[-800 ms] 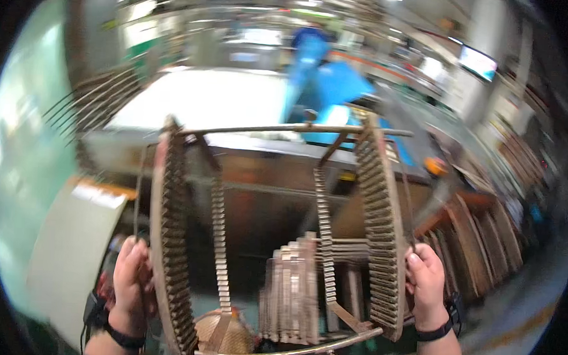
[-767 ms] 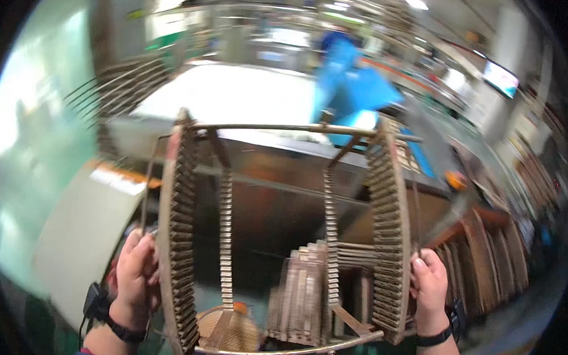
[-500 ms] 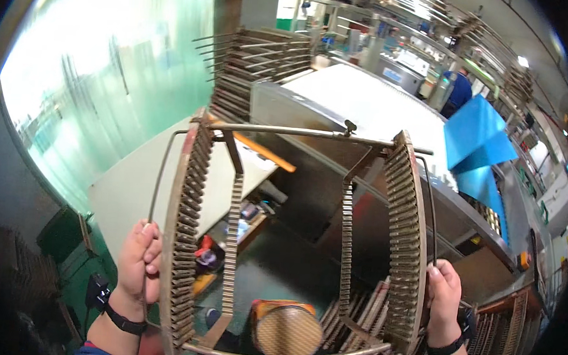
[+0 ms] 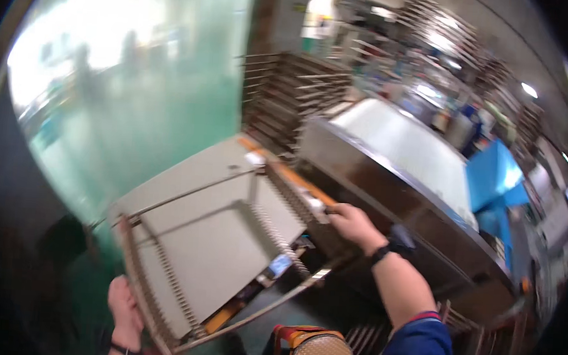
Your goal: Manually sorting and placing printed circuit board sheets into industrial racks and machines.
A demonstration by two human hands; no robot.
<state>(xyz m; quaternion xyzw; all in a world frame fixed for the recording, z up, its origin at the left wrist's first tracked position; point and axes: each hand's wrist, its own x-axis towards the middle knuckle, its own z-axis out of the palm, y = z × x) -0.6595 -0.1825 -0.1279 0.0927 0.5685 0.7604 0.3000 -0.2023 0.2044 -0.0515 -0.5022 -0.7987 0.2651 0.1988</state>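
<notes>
Over the pale tabletop [image 4: 194, 169], a slotted metal rack [image 4: 139, 276] slants, left hand [image 4: 125, 307] and right hand [image 4: 352, 225] clamped on its sides; I can't tell whether it touches. If one hand dips first, a corner could knock the tabletop's orange edging [image 4: 306, 186].

left: tall translucent green-tinted sheet [image 4: 185, 101], curtain or panel, can't tell; strong white light [image 4: 105, 33] through its upper part. dark wall [image 4: 20, 183] on the far left, grey pillar [image 4: 290, 27] just right of the sheet. pale table [image 4: 187, 182] with an orange edge strip [image 4: 284, 168], dark stacked racks [image 4: 268, 106] behind it. right of that, long metal-sided bench [image 4: 362, 165] with white top, blue sheets [image 4: 496, 179] at its right end. round-seated stool [image 4: 323, 354] at bottom. green floor [image 4: 100, 246] lower left. lit ceiling lamp [image 4: 529, 90] upper right; back of the room [image 4: 393, 54] cluttered, too blurred to read.
</notes>
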